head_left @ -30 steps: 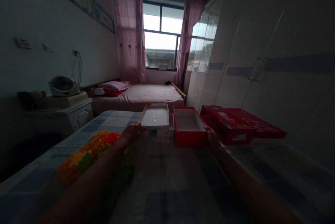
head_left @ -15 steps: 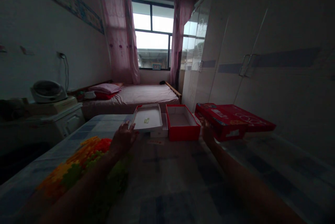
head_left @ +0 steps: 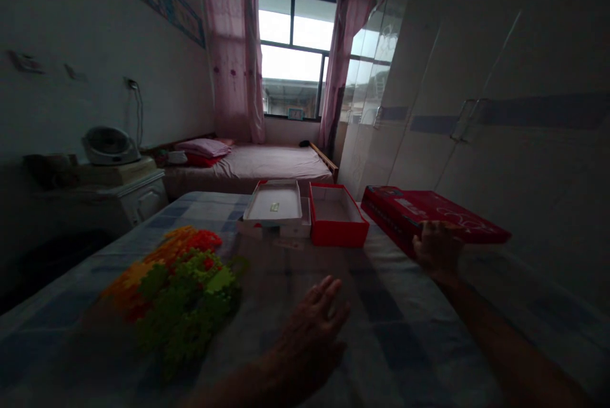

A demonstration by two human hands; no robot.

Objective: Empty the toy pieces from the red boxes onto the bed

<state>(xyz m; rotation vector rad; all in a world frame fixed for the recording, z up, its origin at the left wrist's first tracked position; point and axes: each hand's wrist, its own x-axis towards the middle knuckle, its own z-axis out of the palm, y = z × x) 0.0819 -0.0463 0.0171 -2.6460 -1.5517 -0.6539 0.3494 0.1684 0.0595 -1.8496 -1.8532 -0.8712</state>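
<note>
Item 1: flat red box (head_left: pixel 431 214), at the right edge of the checked bed cover (head_left: pixel 381 332), against the white wardrobe doors (head_left: pixel 500 141). Printed panels on lid and side; the lettering is too dim and small to read.

Item 2: right hand (head_left: pixel 437 249), arm stretched forward, fingers curled over the near edge of the flat red box, gripping it.

Item 3: left hand (head_left: pixel 309 338), low over the bed cover, palm down, fingers spread and loose, holding nothing.

Item 4: open red box (head_left: pixel 337 224), beside a white tray (head_left: pixel 274 203) bearing a small label, illegible, resting on a white box (head_left: pixel 295 229).

Item 5: pile of orange, red and green plastic pieces (head_left: pixel 176 281), left of the left hand.

Item 6: small fan (head_left: pixel 108 146) on a white cabinet (head_left: pixel 128 198).
</note>
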